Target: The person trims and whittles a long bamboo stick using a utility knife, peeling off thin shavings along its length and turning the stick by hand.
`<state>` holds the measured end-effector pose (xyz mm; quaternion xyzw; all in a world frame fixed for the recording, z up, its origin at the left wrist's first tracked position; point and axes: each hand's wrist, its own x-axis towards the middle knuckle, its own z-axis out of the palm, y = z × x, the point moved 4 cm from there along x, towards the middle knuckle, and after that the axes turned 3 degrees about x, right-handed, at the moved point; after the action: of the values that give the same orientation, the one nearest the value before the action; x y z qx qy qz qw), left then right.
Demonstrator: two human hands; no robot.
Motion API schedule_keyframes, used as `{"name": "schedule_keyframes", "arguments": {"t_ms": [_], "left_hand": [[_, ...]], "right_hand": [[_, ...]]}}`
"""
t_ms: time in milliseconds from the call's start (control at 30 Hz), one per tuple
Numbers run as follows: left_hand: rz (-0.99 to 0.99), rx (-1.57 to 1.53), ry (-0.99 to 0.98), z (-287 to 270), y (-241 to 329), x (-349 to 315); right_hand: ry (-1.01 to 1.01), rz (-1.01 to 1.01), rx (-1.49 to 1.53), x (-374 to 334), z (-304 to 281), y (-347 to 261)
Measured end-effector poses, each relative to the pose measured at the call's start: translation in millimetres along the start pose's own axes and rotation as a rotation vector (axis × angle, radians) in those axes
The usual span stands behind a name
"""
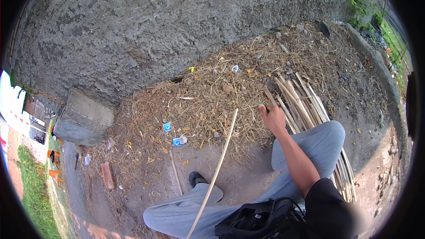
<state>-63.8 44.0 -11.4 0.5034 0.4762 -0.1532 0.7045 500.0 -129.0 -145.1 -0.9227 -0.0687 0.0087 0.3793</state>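
Observation:
My right hand (273,119) reaches out over the dry straw, its fingers closed around a small green-and-black object (261,103). Most of that object is hidden in the fist, so its kind cannot be told. Beside this hand, to the right, lies a bundle of split bamboo strips (302,102), running back under my bent right leg. One long pale bamboo strip (220,161) slants up from the lower edge, across my left leg, with its far end over the straw. My left hand is out of the picture.
A rough grey wall (177,17) rises beyond the straw, with a concrete block (86,117) at its left. A brick (107,175), blue packets (167,127) and a short stick (176,172) lie on the ground. A black bag (261,219) rests on my lap. Orange chairs (55,176) stand far left.

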Motion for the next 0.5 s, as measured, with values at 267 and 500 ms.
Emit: {"name": "schedule_keyframes", "arguments": {"t_ms": [267,500], "left_hand": [[-0.026,-0.031,0.094,-25.4,-26.3,25.2],[-0.069,-0.257,0.023,40.1,19.7,77.0]], "right_hand": [[-0.235,-0.113,0.453,-53.1,7.7,-58.5],[-0.328,-0.507,0.453,-129.6,3.2,-96.5]]}}
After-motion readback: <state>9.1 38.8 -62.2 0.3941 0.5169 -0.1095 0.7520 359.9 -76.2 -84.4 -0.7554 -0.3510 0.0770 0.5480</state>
